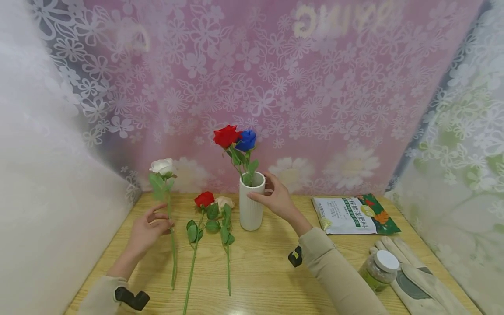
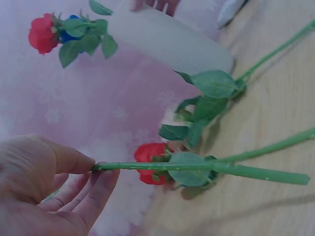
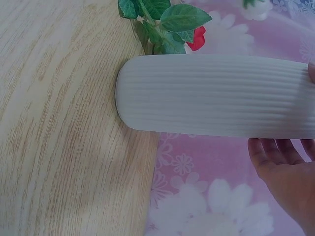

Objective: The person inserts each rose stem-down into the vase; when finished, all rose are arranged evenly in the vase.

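My left hand pinches the green stem of a white rose between thumb and fingers, holding it upright at the left. In the left wrist view the stem runs out from the fingertips, its cut end free. A ribbed white vase stands on the table with a red rose and a blue rose in it. Around its upper part my right hand grips, thumb in front and fingers behind. Between the left hand and the vase lie another red rose and a cream rose.
Toward the back right of the wooden table lies a white and green packet. Nearer me are a lidded jar and pale gloves. A pink floral curtain hangs behind the table.
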